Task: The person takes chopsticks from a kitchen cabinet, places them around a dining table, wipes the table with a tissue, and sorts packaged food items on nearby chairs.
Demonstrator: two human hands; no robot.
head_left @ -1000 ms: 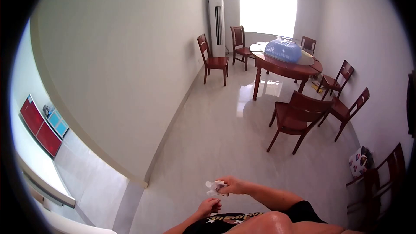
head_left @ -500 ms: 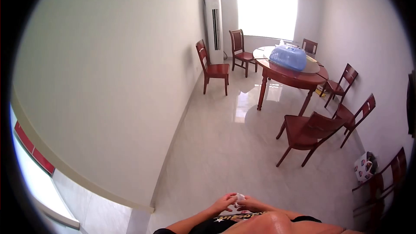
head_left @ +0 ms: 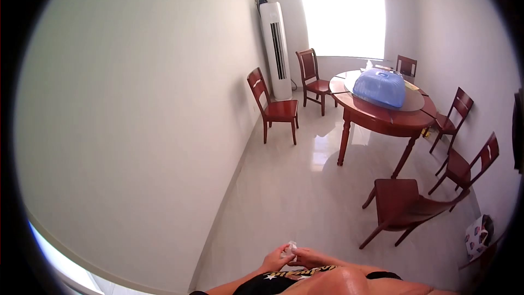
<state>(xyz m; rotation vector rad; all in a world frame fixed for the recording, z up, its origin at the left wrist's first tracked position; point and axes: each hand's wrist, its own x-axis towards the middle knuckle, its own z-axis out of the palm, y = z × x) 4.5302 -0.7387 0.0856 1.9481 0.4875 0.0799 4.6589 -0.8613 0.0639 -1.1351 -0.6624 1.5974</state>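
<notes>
In front of my dark printed shirt [head_left: 284,277], low in the view, both hands meet around a small crumpled white tissue [head_left: 292,246]. My left hand [head_left: 277,258] grips it from the left with bent fingers. From the other side my right hand [head_left: 307,258] closes on the same tissue, its fingers touching it. Part of the tissue sticks up above the fingertips; the rest is hidden between the hands.
Ahead right, a round wooden table [head_left: 376,124] bears a blue dome cover [head_left: 379,88]. Several red-brown chairs surround it, the nearest chair [head_left: 398,207] to the right. A tall air conditioner [head_left: 277,49] stands at the back. A wall [head_left: 136,104] runs along the left; a patterned bag [head_left: 476,237] sits right.
The view has moved forward, so the table and chairs look nearer and lower. The hands stay together on the tissue, which shows a little higher above the fingers.
</notes>
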